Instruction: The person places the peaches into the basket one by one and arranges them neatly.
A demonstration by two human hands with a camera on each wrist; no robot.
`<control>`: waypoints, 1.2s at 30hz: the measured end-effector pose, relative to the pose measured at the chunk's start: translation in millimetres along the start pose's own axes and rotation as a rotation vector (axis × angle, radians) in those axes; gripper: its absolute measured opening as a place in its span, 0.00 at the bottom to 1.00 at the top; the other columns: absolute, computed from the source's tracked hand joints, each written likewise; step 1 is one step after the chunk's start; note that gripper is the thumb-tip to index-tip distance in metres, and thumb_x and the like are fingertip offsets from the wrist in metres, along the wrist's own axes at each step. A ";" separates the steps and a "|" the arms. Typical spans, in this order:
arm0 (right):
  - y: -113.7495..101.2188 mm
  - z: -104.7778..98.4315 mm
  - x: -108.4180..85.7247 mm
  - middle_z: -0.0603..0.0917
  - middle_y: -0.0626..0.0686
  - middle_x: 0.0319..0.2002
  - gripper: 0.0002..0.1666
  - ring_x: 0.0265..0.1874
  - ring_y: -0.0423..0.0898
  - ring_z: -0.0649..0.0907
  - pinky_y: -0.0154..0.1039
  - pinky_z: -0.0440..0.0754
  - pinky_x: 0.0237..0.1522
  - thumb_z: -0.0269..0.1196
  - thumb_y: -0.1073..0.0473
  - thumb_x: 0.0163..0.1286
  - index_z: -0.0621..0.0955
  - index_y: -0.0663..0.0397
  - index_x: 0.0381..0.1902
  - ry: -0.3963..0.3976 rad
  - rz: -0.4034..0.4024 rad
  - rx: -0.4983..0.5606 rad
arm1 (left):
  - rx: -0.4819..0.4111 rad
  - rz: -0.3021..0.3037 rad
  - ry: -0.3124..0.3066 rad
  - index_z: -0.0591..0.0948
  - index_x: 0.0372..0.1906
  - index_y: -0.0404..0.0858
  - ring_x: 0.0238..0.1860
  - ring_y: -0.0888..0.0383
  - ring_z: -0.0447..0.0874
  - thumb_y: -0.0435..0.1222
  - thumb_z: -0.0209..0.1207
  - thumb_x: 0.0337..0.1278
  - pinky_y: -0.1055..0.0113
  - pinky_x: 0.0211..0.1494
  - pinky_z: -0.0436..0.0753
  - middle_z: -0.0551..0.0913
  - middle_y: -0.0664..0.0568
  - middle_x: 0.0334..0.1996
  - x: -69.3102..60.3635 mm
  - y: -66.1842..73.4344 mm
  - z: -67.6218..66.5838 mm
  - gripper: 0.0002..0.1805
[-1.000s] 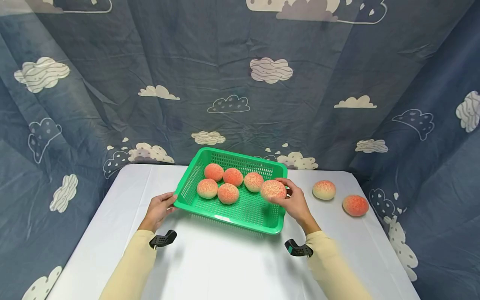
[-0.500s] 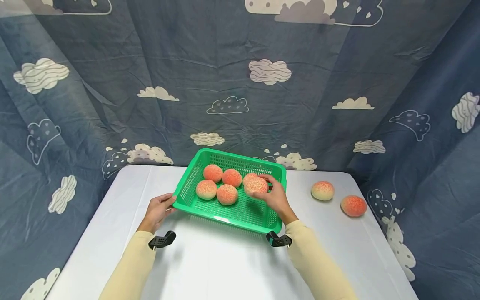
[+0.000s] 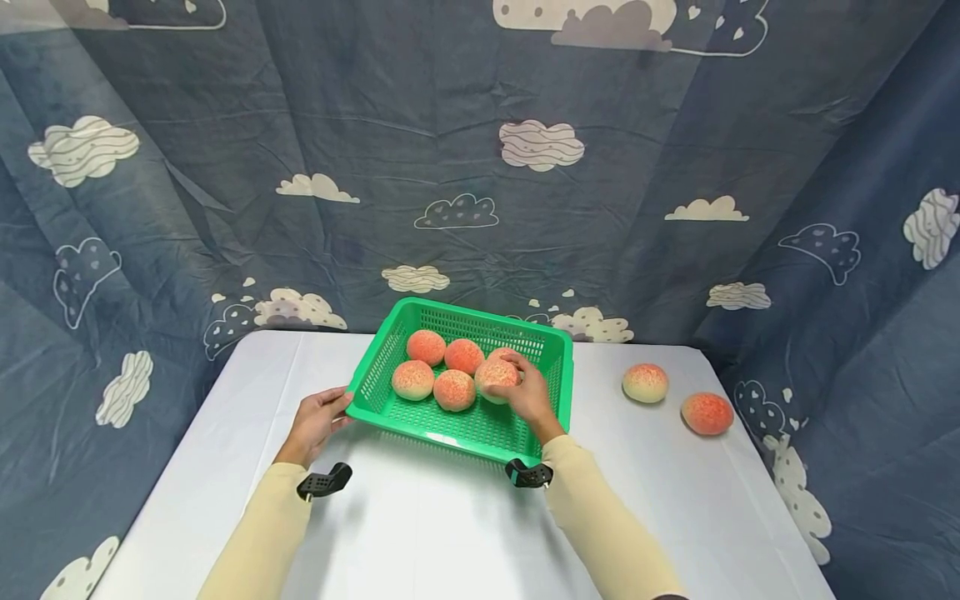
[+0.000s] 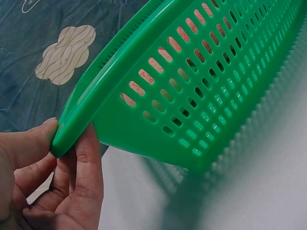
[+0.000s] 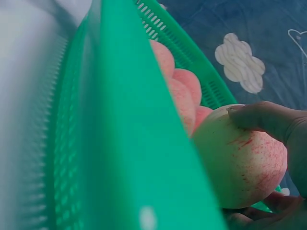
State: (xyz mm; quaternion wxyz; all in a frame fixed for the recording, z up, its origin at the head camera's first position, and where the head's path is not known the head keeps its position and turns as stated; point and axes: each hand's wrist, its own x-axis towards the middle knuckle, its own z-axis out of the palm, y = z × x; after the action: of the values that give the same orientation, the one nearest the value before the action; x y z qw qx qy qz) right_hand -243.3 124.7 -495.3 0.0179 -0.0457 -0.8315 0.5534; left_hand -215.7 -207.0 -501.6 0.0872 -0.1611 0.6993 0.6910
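Observation:
My left hand (image 3: 312, 423) pinches the front left corner of a green plastic basket (image 3: 480, 451), thumb above the rim and fingers beneath, as the left wrist view shows. Inside the basket, my right hand (image 3: 530, 394) holds a peach (image 3: 495, 377), pale with red speckles. In the right wrist view the thumb lies across the top of this peach (image 5: 244, 158) and fingers are beneath it. Several more peaches (image 3: 454, 390) sit to its left in the basket. Another peach (image 3: 504, 353) lies just behind the held one, partly hidden by it and the hand.
Two peaches lie on the white table to the right of the basket: a yellowish one (image 3: 645, 382) and a redder one (image 3: 707, 413). A dark blue curtain (image 3: 465, 150) with cloud prints hangs behind the white table (image 3: 420, 533).
My right hand has carried its peach left and into the basket, from near the right rim to beside the other peaches. The left hand has kept its grip on the corner.

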 end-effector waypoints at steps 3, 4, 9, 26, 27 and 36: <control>2.4 3.6 1.0 0.76 0.60 0.59 0.37 0.57 0.58 0.76 0.54 0.76 0.56 0.75 0.65 0.49 0.76 0.57 0.59 0.014 -0.010 -0.044 | -0.002 0.003 -0.002 0.67 0.64 0.21 0.34 0.66 0.79 0.32 0.53 0.70 0.74 0.39 0.82 0.78 0.47 0.43 0.3 -0.2 -0.1 0.24; 3.0 4.4 0.9 0.76 0.60 0.59 0.37 0.57 0.59 0.76 0.54 0.76 0.56 0.76 0.64 0.49 0.76 0.58 0.58 0.016 -0.009 -0.061 | -0.003 0.004 -0.003 0.67 0.64 0.21 0.34 0.66 0.79 0.32 0.53 0.70 0.74 0.39 0.82 0.78 0.47 0.43 0.5 -0.3 -0.1 0.24; 6.2 5.3 -0.2 0.77 0.61 0.57 0.36 0.57 0.60 0.76 0.56 0.76 0.56 0.77 0.63 0.48 0.79 0.57 0.57 0.022 -0.005 -0.126 | -0.003 0.001 -0.005 0.67 0.64 0.22 0.34 0.66 0.79 0.33 0.54 0.70 0.75 0.39 0.82 0.78 0.47 0.43 0.4 0.4 0.2 0.25; 12.8 5.3 0.6 0.79 0.64 0.51 0.34 0.54 0.61 0.75 0.58 0.74 0.56 0.77 0.66 0.42 0.81 0.60 0.51 -0.012 -0.087 -0.283 | -0.004 -0.015 -0.005 0.65 0.65 0.22 0.34 0.66 0.78 0.33 0.53 0.70 0.74 0.40 0.82 0.77 0.46 0.45 -0.8 0.8 0.4 0.26; 12.8 5.2 0.6 0.79 0.64 0.51 0.34 0.54 0.61 0.75 0.58 0.74 0.56 0.77 0.67 0.42 0.81 0.60 0.52 -0.013 -0.089 -0.288 | -0.006 -0.014 -0.006 0.65 0.65 0.22 0.34 0.66 0.78 0.33 0.53 0.70 0.74 0.40 0.82 0.77 0.46 0.45 -0.8 0.8 0.4 0.26; 15.2 7.2 -0.4 0.79 0.64 0.50 0.35 0.53 0.60 0.76 0.56 0.74 0.57 0.79 0.66 0.40 0.82 0.61 0.51 -0.019 -0.090 -0.364 | -0.007 -0.002 -0.008 0.66 0.65 0.21 0.34 0.67 0.78 0.33 0.53 0.70 0.74 0.40 0.82 0.77 0.48 0.43 0.2 -0.5 -0.3 0.25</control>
State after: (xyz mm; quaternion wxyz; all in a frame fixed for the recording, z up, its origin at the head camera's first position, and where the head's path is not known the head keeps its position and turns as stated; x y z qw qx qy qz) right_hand -242.6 123.9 -512.0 0.0265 -0.0056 -0.9192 0.3928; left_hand -215.7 -207.4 -502.1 0.0903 -0.1594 0.6964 0.6939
